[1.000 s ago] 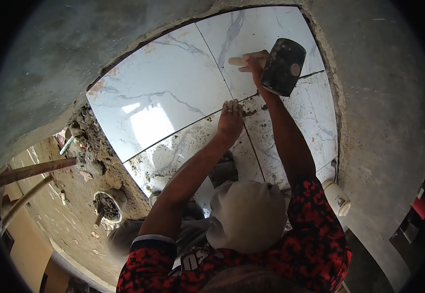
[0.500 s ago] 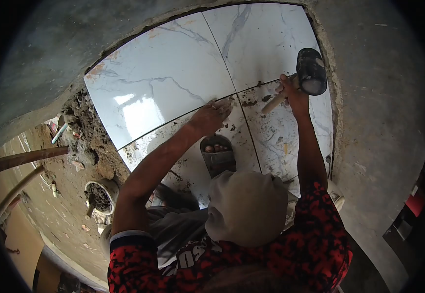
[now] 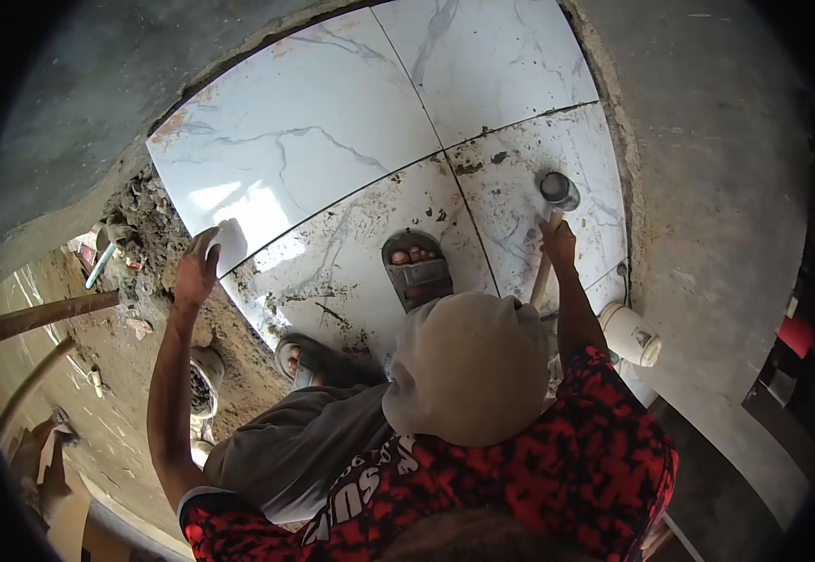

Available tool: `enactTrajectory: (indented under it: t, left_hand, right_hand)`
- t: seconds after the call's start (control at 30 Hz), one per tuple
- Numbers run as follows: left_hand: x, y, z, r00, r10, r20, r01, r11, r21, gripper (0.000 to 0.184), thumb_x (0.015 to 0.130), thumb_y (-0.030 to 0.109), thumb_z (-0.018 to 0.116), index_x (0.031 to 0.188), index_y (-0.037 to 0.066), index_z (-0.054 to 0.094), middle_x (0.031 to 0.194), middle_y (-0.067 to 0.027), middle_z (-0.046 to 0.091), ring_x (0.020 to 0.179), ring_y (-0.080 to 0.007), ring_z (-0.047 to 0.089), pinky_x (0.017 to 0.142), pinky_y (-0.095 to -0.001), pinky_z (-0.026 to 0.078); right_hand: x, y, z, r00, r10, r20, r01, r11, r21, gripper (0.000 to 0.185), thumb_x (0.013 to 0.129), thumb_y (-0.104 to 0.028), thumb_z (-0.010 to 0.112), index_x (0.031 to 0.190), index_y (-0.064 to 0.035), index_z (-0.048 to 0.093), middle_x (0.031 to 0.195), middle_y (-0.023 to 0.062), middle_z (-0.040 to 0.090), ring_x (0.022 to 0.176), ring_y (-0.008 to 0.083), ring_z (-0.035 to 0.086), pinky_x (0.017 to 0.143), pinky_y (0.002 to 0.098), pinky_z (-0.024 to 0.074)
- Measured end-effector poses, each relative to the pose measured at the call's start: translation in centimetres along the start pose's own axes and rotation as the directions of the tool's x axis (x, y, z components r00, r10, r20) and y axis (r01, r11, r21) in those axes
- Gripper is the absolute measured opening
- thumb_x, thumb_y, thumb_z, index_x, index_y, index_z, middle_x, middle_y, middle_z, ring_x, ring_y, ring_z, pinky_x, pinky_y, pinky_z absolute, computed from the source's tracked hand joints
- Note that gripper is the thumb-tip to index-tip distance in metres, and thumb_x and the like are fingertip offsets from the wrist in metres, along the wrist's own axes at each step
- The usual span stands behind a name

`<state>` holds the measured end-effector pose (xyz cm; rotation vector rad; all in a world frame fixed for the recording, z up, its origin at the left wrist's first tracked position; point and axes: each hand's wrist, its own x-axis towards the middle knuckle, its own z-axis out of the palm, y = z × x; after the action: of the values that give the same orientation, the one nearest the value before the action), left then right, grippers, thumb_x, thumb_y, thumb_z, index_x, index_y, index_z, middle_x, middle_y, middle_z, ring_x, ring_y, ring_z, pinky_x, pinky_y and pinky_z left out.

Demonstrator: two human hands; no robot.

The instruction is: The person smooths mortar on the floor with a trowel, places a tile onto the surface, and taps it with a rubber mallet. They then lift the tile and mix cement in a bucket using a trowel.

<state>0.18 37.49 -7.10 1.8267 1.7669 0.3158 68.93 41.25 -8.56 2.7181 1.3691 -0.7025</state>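
Observation:
My right hand [image 3: 559, 242] grips a rubber mallet [image 3: 559, 191] by its wooden handle, close under the dark head. The mallet is over the dirty right-hand floor tile [image 3: 585, 140]. At the left corner of the marbled white tiles [image 3: 304, 103], my left hand [image 3: 198, 270] pinches a small flat white piece [image 3: 230, 245]; its exact kind is not plain. Mortar crumbs and smears cover the nearer tile [image 3: 342, 253], where a sandalled foot [image 3: 417, 269] stands. Dark joints run between the tiles.
Rough wet mortar [image 3: 150, 215] borders the tiles at left, beside a bucket of mortar [image 3: 205, 379]. A white bucket [image 3: 629, 334] lies by the right wall [image 3: 707, 215]. Wooden poles [image 3: 47, 317] jut in from the left. Another person's legs [image 3: 47, 454] show at lower left.
My left hand has moved from the middle tile joint to the left tile corner, where a white piece now shows. My right hand has lowered the mallet towards me and turned its head away.

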Motion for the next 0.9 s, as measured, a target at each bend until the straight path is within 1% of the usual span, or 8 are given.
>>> enactTrajectory:
  t: [0.07,0.2,0.3,0.4,0.47,0.6,0.77,0.9]
  left_hand:
    - [-2.2,-2.6,1.6,0.967,-0.213,-0.141,0.196,0.972,-0.129,0.034,0.096,0.019,0.049,0.126,0.002,0.051,0.116,-0.0211,0.061,0.097,-0.0327,0.063,0.081,-0.039,0.051]
    - [-5.7,-9.7,5.8,0.938,-0.192,-0.288,0.141,0.972,-0.187,0.044,0.096,0.025,0.051,0.132,0.0,0.044,0.117,-0.0204,0.06,0.092,-0.0275,0.064,0.077,-0.0343,0.051]
    - [-6.4,-8.7,5.6,0.848,-0.502,0.17,0.478,0.585,-0.655,0.043,0.094,0.029,0.053,0.13,0.006,0.044,0.113,-0.0064,0.057,0.101,-0.0155,0.055,0.08,-0.0317,0.046]
    - [-5.9,-8.0,6.6,0.894,-0.403,0.195,0.408,0.553,-0.727,0.045,0.095,0.029,0.052,0.132,0.007,0.042,0.115,-0.006,0.056,0.097,-0.0139,0.054,0.078,-0.0334,0.047]
    - [-5.6,-9.0,8.1,0.891,-0.415,0.186,0.411,0.559,-0.72,0.046,0.095,0.03,0.052,0.134,0.008,0.041,0.114,-0.0053,0.056,0.096,-0.0146,0.054,0.079,-0.0338,0.047]
    - [-5.9,-8.8,7.9,0.863,-0.466,0.192,0.466,0.592,-0.657,0.046,0.095,0.029,0.052,0.135,0.008,0.04,0.115,-0.0055,0.056,0.094,-0.0142,0.055,0.079,-0.0325,0.047]
    - [-5.8,-9.1,8.4,0.875,-0.464,0.14,0.416,0.57,-0.709,0.047,0.094,0.031,0.055,0.131,0.003,0.045,0.106,-0.0079,0.06,0.087,-0.0151,0.057,0.074,-0.0305,0.048]
    - [-6.2,-8.3,7.7,0.862,-0.501,0.081,0.442,0.663,-0.604,0.042,0.091,0.03,0.058,0.117,-0.002,0.054,0.091,-0.0103,0.061,0.072,-0.0161,0.056,0.065,-0.0324,0.048]
  right_hand:
    - [-0.6,-1.8,-0.7,0.997,-0.06,0.047,0.037,0.923,0.383,0.042,0.085,-0.04,0.066,0.087,0.0003,0.054,0.063,0.0098,0.059,0.05,0.018,0.06,0.048,0.0332,0.0499]
    - [-2.9,-7.0,-2.1,0.989,-0.144,-0.016,0.129,0.83,0.542,0.034,0.09,-0.036,0.061,0.088,-0.0029,0.053,0.061,0.004,0.053,0.046,0.0126,0.052,0.044,0.0296,0.0458]
    - [-4.4,-10.4,-1.3,0.952,-0.284,-0.113,0.245,0.488,0.838,0.027,0.096,-0.031,0.052,0.088,-0.0054,0.051,0.06,0.0019,0.049,0.046,0.0109,0.048,0.043,0.0252,0.0411]
    - [-5.2,-11.9,2.3,0.948,-0.272,-0.163,0.285,0.502,0.817,0.031,0.096,-0.036,0.051,0.09,-0.0055,0.051,0.059,0.0025,0.049,0.046,0.0112,0.048,0.043,0.0263,0.0417]
    - [-4.6,-11.8,3.9,0.974,-0.178,0.141,0.071,0.828,0.556,0.035,0.095,-0.04,0.05,0.09,-0.0054,0.05,0.058,0.0026,0.048,0.044,0.0112,0.048,0.042,0.0271,0.0414]
    - [-4.5,-11.4,2.6,0.964,-0.262,-0.048,0.224,0.702,0.676,0.041,0.093,-0.045,0.052,0.088,-0.0045,0.051,0.056,0.0028,0.047,0.043,0.0112,0.047,0.042,0.0273,0.041]
    - [-3.0,-5.8,3.0,0.999,-0.035,0.034,-0.006,0.614,0.79,0.039,0.093,-0.045,0.054,0.088,-0.0056,0.053,0.06,0.0026,0.049,0.044,0.0119,0.048,0.042,0.0267,0.041]
    - [-1.0,1.3,3.4,0.994,-0.105,-0.033,0.104,0.809,0.579,0.053,0.093,-0.051,0.049,0.089,0.0014,0.057,0.063,0.007,0.053,0.05,0.0179,0.053,0.044,0.0305,0.0468]
